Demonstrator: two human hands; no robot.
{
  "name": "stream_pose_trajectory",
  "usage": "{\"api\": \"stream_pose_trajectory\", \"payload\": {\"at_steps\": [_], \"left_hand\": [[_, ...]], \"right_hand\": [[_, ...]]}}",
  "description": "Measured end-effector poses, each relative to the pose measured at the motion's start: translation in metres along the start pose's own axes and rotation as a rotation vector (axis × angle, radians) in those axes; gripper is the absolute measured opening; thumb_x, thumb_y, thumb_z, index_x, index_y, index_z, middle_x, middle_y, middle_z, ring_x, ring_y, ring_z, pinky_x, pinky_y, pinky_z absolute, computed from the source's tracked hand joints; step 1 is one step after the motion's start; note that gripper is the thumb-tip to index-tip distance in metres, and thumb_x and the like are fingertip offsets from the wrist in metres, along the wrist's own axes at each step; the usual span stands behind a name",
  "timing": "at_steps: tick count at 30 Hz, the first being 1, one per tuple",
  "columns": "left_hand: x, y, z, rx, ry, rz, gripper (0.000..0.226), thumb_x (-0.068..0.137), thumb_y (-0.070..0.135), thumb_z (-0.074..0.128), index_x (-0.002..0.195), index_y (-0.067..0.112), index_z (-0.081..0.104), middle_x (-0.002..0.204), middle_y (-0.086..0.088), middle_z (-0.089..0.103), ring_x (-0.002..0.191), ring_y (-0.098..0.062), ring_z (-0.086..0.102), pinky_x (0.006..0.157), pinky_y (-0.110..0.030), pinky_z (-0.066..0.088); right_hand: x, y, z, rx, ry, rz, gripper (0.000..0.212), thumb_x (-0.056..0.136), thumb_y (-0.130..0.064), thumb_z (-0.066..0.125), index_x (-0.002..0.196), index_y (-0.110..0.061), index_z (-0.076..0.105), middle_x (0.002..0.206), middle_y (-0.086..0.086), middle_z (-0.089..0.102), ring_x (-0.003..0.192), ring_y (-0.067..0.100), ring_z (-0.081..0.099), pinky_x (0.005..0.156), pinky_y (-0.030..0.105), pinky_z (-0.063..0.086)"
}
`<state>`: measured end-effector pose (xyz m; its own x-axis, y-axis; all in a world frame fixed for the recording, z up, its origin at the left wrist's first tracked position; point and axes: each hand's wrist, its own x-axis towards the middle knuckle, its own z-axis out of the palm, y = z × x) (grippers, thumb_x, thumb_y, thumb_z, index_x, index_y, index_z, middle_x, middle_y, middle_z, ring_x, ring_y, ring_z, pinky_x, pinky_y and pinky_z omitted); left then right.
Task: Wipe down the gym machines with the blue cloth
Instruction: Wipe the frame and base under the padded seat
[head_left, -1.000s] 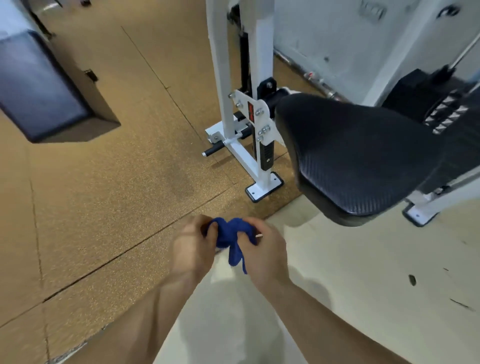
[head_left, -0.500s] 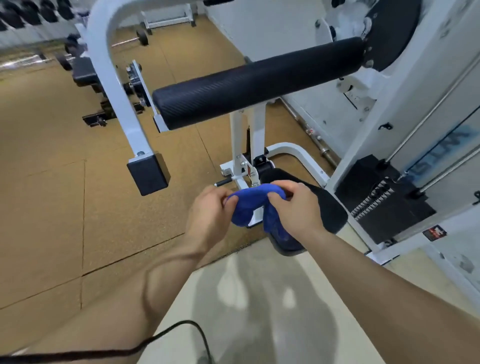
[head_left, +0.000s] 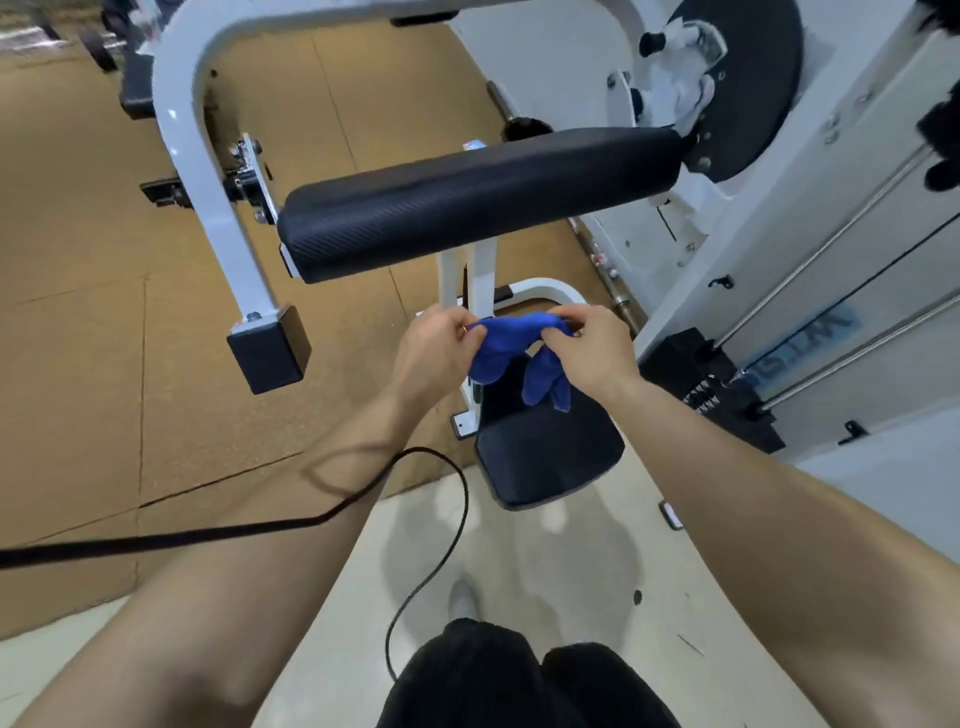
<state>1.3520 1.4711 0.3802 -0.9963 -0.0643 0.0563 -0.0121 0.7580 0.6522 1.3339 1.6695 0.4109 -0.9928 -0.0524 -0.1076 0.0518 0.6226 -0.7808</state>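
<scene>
Both hands hold the blue cloth (head_left: 511, 345) in the air in front of me. My left hand (head_left: 434, 348) pinches its left end and my right hand (head_left: 587, 348) pinches its right end, so the cloth stretches between them with two folds hanging down. Just beyond and above the cloth runs a long black roller pad (head_left: 478, 200) of a white gym machine (head_left: 192, 140). Below the cloth sits the machine's black seat (head_left: 550, 457).
A weight stack (head_left: 711, 395) with guide rods stands at the right beside a white shroud. A black end cap (head_left: 270, 348) of the white frame hangs at the left. A black cable (head_left: 208, 532) crosses my left arm. Brown floor mats spread to the left.
My view has risen from the seat to the roller pad. Both hands have lifted the bunched cloth and pulled its ends apart, so it now stretches between them.
</scene>
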Motion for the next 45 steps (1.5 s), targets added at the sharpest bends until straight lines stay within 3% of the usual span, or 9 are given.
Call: {"api": "stream_pose_trajectory", "payload": {"at_steps": [4,9,15,21,25,32,36,42,45], "left_hand": [[0.047,0.014,0.016,0.012,-0.023,-0.079,0.014,0.097,0.033,0.054,0.086,0.030,0.061,0.083,0.003,0.059,0.081,-0.019,0.057,0.067,-0.030,0.041],[0.101,0.028,0.056,0.040,-0.027,-0.224,0.017,0.098,0.034,0.053,0.083,0.030,0.060,0.086,-0.001,0.064,0.080,-0.021,0.060,0.066,-0.032,0.043],[0.154,0.033,0.131,-0.021,0.059,-0.461,0.018,0.099,0.033,0.052,0.084,0.027,0.062,0.081,0.000,0.062,0.077,-0.022,0.061,0.066,-0.031,0.045],[0.201,0.011,0.182,0.051,0.105,-0.508,0.019,0.099,0.029,0.054,0.095,0.017,0.068,0.082,0.000,0.066,0.076,-0.019,0.059,0.065,-0.029,0.041],[0.217,-0.027,0.212,0.081,0.340,-0.538,0.017,0.099,0.031,0.055,0.092,0.020,0.066,0.083,0.002,0.064,0.068,-0.014,0.056,0.061,-0.029,0.041],[0.255,-0.091,0.267,-0.002,0.942,-0.342,0.003,0.095,0.022,0.061,0.097,0.023,0.063,0.096,0.005,0.065,0.080,-0.007,0.060,0.074,-0.022,0.051],[0.266,-0.115,0.296,-0.003,1.089,-0.228,0.009,0.093,0.014,0.063,0.097,0.020,0.057,0.099,0.005,0.058,0.085,-0.009,0.059,0.079,-0.032,0.053],[0.273,-0.120,0.320,0.072,1.103,-0.081,0.027,0.088,0.019,0.073,0.112,0.011,0.064,0.108,0.003,0.051,0.094,-0.004,0.056,0.081,-0.007,0.045],[0.279,-0.102,0.295,0.109,1.212,-0.077,0.018,0.087,0.010,0.070,0.105,0.008,0.066,0.102,0.003,0.055,0.087,0.003,0.053,0.078,-0.004,0.041]], "right_hand": [[0.048,0.008,-0.021,0.017,-0.070,0.010,0.021,0.093,-0.016,0.056,0.096,-0.029,0.073,0.085,-0.010,0.072,0.083,0.009,0.067,0.076,0.031,0.055],[0.120,0.041,-0.035,0.003,-0.176,-0.017,0.020,0.097,-0.013,0.054,0.098,-0.029,0.065,0.081,-0.013,0.064,0.077,0.003,0.059,0.062,0.014,0.040],[0.219,0.092,-0.022,0.151,-0.290,0.003,0.013,0.098,-0.015,0.059,0.106,-0.023,0.065,0.093,-0.004,0.068,0.092,0.022,0.067,0.080,0.044,0.060],[0.308,0.133,0.021,0.242,-0.392,0.029,0.013,0.093,-0.015,0.067,0.100,-0.023,0.059,0.091,0.000,0.067,0.086,0.025,0.068,0.083,0.046,0.059],[0.350,0.159,0.073,0.320,-0.364,-0.006,0.010,0.090,-0.019,0.069,0.098,-0.014,0.068,0.088,0.000,0.071,0.085,0.023,0.070,0.084,0.048,0.060],[0.387,0.189,0.157,0.625,-0.308,-0.269,0.016,0.101,-0.023,0.056,0.097,-0.026,0.072,0.085,-0.015,0.070,0.072,-0.006,0.061,0.067,0.013,0.047],[0.388,0.219,0.194,0.708,-0.366,-0.426,0.032,0.106,-0.032,0.048,0.083,-0.021,0.067,0.078,-0.010,0.067,0.067,0.002,0.058,0.064,0.024,0.044],[0.383,0.236,0.213,0.761,-0.293,-0.544,0.031,0.103,-0.032,0.051,0.088,-0.014,0.070,0.079,0.001,0.070,0.079,0.020,0.065,0.073,0.043,0.052],[0.386,0.210,0.191,0.725,-0.286,-0.654,0.025,0.103,-0.028,0.052,0.092,-0.015,0.070,0.084,0.000,0.072,0.081,0.017,0.065,0.073,0.035,0.051]]}}
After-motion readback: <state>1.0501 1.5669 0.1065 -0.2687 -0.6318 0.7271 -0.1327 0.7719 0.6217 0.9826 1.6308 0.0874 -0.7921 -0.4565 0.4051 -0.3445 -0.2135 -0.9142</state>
